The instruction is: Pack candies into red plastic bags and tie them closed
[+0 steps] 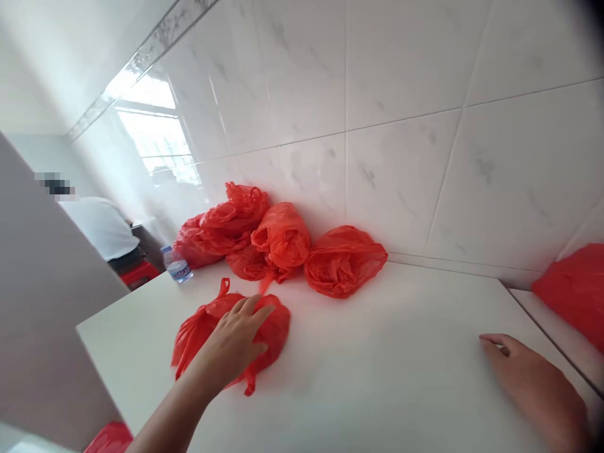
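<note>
On the left part of the white table, my left hand [243, 330] is over a full red plastic bag [278, 321], with its fingers apart. It seems to touch the top of the bag, whose handle loops stick up and out at the sides. Over the table's right part is my right hand [523, 371], closed with thumb and fingertips brought together; nothing shows in it. Behind the left hand, along the wall, lie a crumpled red bag [346, 261], a rounded red bag [283, 236] and a larger heap of red bags [221, 223].
A plastic water bottle [178, 265] stands by the heap at the table's [377, 377] left edge. Another red bag [578, 292] sits beyond the right edge. Tiled wall [396, 176] bounds the back. A person in a white top [101, 226] is at far left.
</note>
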`<state>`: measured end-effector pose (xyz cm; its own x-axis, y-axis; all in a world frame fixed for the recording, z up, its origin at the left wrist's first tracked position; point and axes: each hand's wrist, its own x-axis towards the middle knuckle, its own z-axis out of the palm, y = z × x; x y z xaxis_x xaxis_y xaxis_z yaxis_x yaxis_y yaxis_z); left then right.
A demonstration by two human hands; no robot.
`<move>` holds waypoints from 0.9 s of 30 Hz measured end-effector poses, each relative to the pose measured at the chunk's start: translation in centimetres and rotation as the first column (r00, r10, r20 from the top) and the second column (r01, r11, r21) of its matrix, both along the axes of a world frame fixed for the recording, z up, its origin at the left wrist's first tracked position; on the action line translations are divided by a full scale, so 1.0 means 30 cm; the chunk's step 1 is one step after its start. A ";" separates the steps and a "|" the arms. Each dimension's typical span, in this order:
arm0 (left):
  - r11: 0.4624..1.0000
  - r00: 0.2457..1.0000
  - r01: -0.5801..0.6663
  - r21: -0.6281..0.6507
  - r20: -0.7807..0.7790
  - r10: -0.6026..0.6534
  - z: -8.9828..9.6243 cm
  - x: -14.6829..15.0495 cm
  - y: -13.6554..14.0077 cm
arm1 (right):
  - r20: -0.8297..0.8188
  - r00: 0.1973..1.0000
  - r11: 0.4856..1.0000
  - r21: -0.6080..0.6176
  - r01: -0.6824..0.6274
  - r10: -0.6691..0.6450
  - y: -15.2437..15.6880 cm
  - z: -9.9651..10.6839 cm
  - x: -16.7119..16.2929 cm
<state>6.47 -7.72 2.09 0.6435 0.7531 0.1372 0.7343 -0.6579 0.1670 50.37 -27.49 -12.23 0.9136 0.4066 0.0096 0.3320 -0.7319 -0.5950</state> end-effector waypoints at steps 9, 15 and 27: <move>0.966 0.942 -0.241 0.094 -0.216 0.257 -0.179 -0.128 0.222 | -0.062 0.997 0.999 -0.012 -0.048 0.047 -0.007 0.071 -0.071; 0.991 0.996 0.060 0.122 0.057 -0.067 -0.111 0.077 0.168 | -0.052 0.998 0.999 0.011 -0.044 0.045 -0.002 0.069 -0.074; 0.995 0.989 0.049 -0.086 0.145 -0.036 -0.144 0.729 0.299 | 0.001 0.998 0.995 0.077 -0.060 0.060 -0.004 0.065 -0.073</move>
<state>28.33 1.26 -2.24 0.6536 0.7388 0.1639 0.6703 -0.6657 0.3278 48.16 -27.61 -10.28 0.8875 0.4589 0.0414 0.3729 -0.6626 -0.6496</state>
